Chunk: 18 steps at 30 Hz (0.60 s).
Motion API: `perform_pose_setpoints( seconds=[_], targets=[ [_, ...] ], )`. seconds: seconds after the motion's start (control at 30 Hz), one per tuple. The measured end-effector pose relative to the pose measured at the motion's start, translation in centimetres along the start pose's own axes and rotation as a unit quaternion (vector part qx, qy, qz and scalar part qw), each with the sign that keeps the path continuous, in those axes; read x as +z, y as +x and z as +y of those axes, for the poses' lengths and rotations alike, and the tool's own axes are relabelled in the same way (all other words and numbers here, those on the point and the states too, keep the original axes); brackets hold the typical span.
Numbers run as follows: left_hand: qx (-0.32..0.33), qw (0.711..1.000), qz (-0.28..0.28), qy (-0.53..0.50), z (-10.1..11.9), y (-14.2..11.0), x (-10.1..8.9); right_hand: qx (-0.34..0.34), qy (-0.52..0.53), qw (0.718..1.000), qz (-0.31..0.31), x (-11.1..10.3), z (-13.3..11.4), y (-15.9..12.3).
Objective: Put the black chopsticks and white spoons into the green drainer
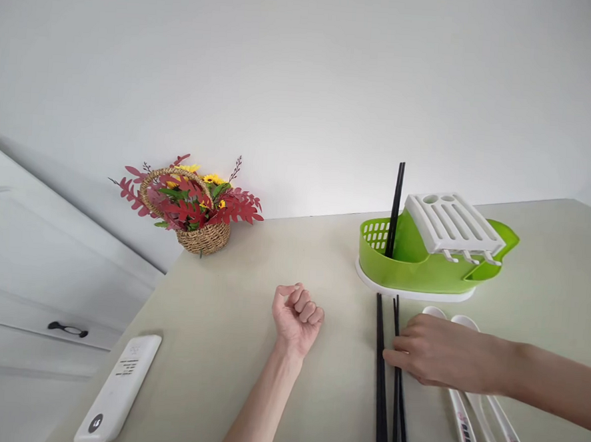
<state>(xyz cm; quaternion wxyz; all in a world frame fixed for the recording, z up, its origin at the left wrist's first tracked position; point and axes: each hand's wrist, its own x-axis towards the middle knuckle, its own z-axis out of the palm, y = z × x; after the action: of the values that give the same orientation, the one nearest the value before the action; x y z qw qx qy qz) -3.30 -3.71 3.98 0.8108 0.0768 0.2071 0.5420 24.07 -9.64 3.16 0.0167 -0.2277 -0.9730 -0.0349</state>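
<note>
Facing Pale Surface (207, 349)

Near back edge, green rack (407, 274). Left hand (297, 316) curled, visibly holding nothing. Right hand (435, 351) half bent at black chopsticks (396, 400), grip impossible to tell. Lying far from left edge; probably light, stiff, slippery: best to pinch mid-length.

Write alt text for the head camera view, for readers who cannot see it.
A person's right hand is at black chopsticks lying beside white spoons; the left hand is curled into a fist. Behind them on the pale table stand a green utensil holder with more chopsticks, and a woven basket of red leaves and yellow flowers.
</note>
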Motion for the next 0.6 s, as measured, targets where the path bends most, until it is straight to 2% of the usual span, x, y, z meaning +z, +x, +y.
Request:
perform_pose_setpoints(
  seconds=[0.23,0.37,0.6],
  targets=[
    [0.008,1.0,0.008,-0.003,0.2,0.0,0.0,0.008,0.014,1.0,-0.004,0.0,-0.1,-0.2],
    [0.005,1.0,0.002,0.017,0.1,0.0,-0.1,0.011,0.001,1.0,0.016,-0.5,-0.2,-0.3],
    [-0.04,0.997,-0.044,0.05,-0.4,0.0,-0.7,-0.015,-0.044,0.996,0.073,-2.8,-0.6,-0.1]
  ],
)
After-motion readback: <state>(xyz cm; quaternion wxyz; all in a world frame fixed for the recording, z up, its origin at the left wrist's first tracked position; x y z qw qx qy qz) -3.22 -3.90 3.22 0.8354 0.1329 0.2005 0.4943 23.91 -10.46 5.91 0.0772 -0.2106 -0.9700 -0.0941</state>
